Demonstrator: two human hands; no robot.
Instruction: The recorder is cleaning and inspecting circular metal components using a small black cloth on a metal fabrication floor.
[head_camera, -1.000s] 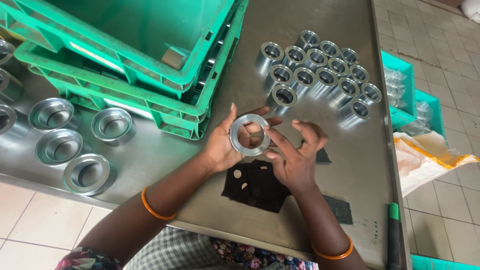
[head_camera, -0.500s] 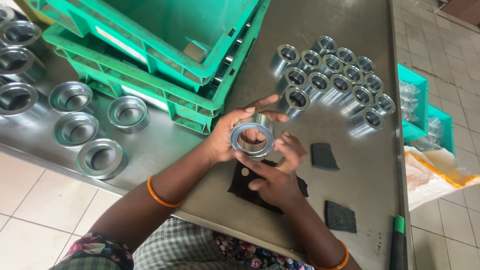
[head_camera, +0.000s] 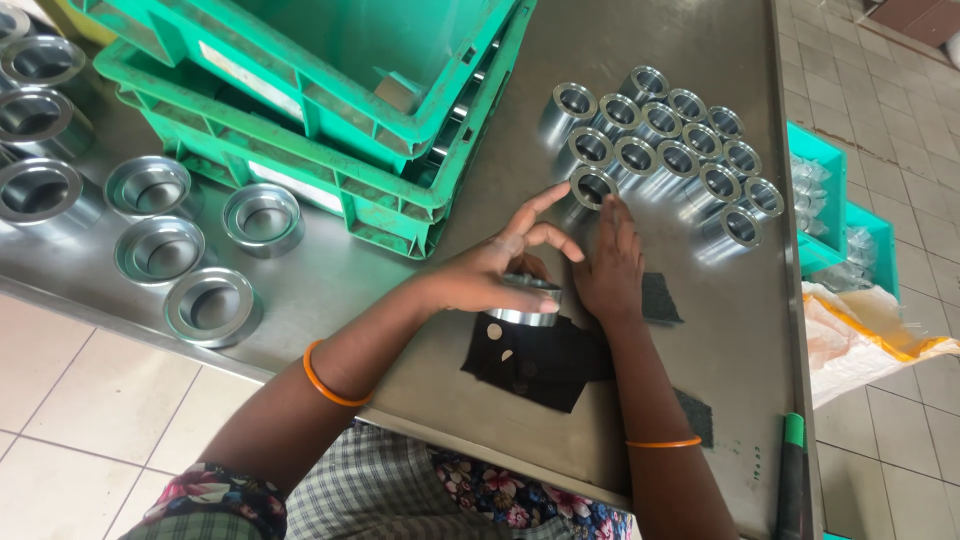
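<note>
My left hand (head_camera: 500, 268) grips a shiny metal ring (head_camera: 527, 303) and holds it down on a black cloth (head_camera: 540, 365) lying on the steel table (head_camera: 720, 330). My right hand (head_camera: 607, 262) lies flat against the ring's right side with the fingers stretched toward a cluster of several short metal sleeves (head_camera: 660, 150) standing on end. Part of the ring is hidden under my left fingers. An orange bangle sits on each wrist.
Two stacked green crates (head_camera: 330, 110) stand at the upper left of the table. Several flanged metal cups (head_camera: 150, 240) sit to their left. Small black pads (head_camera: 660, 298) lie by the cloth. Green bins (head_camera: 835, 190) and a plastic bag (head_camera: 865, 335) are on the floor at right.
The ring was held up in both hands; it has come down onto the black cloth, and my right hand has flattened beside it.
</note>
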